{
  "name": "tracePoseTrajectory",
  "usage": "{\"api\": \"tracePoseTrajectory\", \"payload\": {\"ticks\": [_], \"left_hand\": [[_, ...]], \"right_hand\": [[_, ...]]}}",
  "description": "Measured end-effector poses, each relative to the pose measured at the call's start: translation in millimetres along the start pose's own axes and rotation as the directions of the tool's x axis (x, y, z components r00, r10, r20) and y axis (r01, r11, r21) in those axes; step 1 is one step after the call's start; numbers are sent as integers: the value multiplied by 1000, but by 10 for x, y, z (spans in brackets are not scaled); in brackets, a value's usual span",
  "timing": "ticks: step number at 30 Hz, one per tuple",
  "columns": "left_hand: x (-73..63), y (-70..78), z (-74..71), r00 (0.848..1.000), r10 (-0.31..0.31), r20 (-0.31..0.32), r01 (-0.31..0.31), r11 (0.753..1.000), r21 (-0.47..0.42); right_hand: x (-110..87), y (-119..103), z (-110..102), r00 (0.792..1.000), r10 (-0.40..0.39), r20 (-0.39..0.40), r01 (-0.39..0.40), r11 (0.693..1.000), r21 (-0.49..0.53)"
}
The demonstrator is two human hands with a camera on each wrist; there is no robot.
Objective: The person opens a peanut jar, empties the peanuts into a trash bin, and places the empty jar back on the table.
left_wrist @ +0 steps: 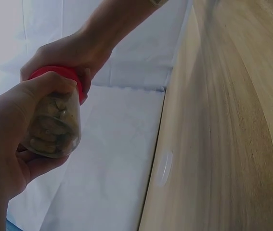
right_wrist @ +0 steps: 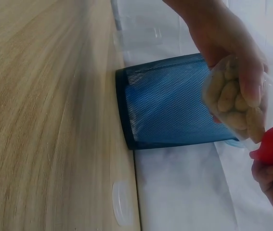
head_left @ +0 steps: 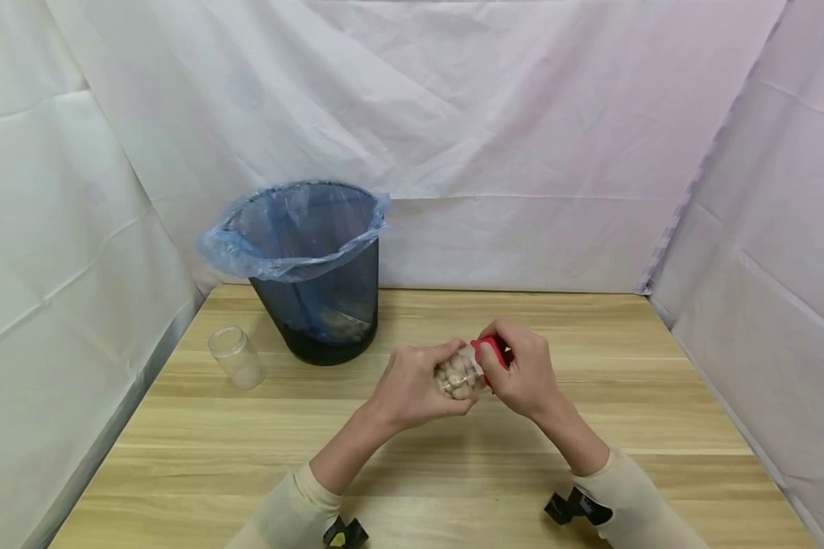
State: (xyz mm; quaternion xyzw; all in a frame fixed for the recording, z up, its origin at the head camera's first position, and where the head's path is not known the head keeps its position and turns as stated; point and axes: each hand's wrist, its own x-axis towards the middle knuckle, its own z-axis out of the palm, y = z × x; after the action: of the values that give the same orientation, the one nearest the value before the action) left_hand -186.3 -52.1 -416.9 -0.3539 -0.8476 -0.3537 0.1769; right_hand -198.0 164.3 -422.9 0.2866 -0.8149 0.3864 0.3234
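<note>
My left hand (head_left: 412, 385) grips a clear jar (left_wrist: 54, 127) filled with pale tan, oval pieces that look like peanuts (right_wrist: 230, 98). The jar is held tilted above the table, its red-topped end towards the right hand. With thumb and curled fingers my right hand (head_left: 518, 370) holds the red lid (head_left: 492, 358) at the jar's mouth. In the left wrist view the red lid (left_wrist: 57, 72) sits at the jar's end, partly covered by both hands. Whether it is loose from the rim, I cannot tell.
A black mesh bin (head_left: 316, 305) lined with a blue bag (head_left: 261, 263) stands at the back left of the wooden table (head_left: 281, 473). Left of it is a clear, empty-looking jar (head_left: 236, 358). A translucent flat piece (right_wrist: 122, 202) lies on the table. White cloth (head_left: 522, 152) hangs around.
</note>
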Motion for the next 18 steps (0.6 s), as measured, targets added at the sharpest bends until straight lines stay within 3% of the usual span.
{"api": "tracePoseTrajectory", "payload": {"ticks": [12, 18], "left_hand": [[-19, 54, 7, 1000, -6, 22, 7, 999, -46], [-34, 69, -11, 996, -44, 80, 55, 989, -138]], "right_hand": [[-34, 42, 27, 994, -104, -43, 106, 994, 34], [-18, 31, 21, 969, -233, -76, 238, 970, 56]]}}
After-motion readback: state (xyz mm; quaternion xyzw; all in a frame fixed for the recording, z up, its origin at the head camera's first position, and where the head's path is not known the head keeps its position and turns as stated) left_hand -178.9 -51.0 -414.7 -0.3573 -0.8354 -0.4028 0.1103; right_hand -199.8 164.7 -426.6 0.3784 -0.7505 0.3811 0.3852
